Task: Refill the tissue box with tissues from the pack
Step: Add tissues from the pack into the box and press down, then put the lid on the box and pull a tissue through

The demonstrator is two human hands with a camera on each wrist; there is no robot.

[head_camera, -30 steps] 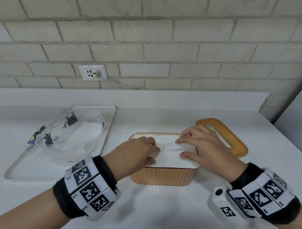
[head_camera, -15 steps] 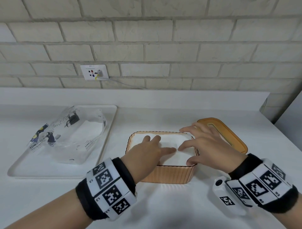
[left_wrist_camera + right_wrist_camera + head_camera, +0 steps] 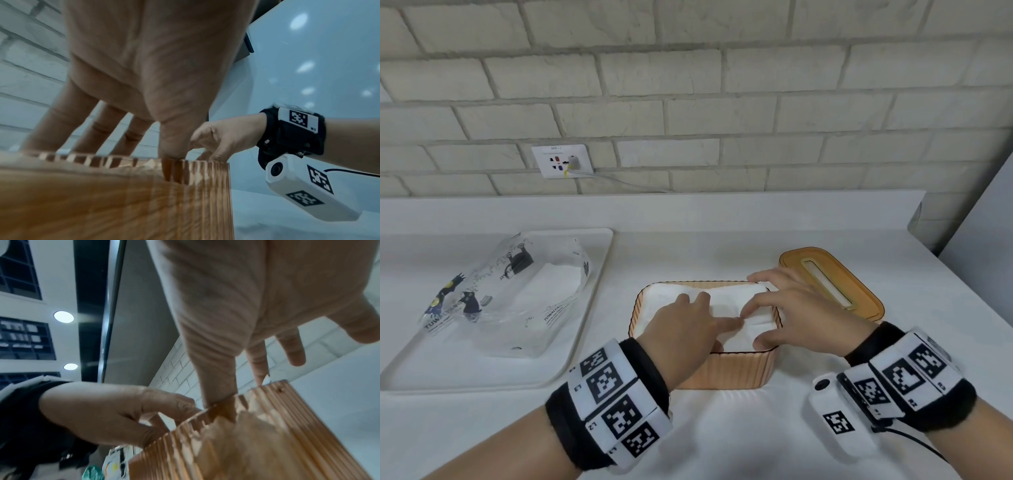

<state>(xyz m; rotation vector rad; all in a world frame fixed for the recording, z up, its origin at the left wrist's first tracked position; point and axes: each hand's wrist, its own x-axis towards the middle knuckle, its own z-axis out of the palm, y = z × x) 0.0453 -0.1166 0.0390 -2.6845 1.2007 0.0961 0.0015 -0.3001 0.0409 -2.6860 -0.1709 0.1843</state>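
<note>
**Head view: both hands flat on the tissues in the open box**

Head view shows your left hand point(image 3: 690, 329) and right hand point(image 3: 796, 317) lying on the white tissues point(image 3: 726, 301) that fill the orange ribbed tissue box point(image 3: 726, 371) at the middle of the tabletop point(image 3: 722, 438). Your fingers are spread and fairly straight, pressing down and gripping nothing; your two forefingers almost meet over the stack. The box's orange lid point(image 3: 835, 282) lies just to its far right, slot up. On the left, the clear tissue pack point(image 3: 506, 294), some white tissues inside, rests on a white tray point(image 3: 482, 373).
</note>
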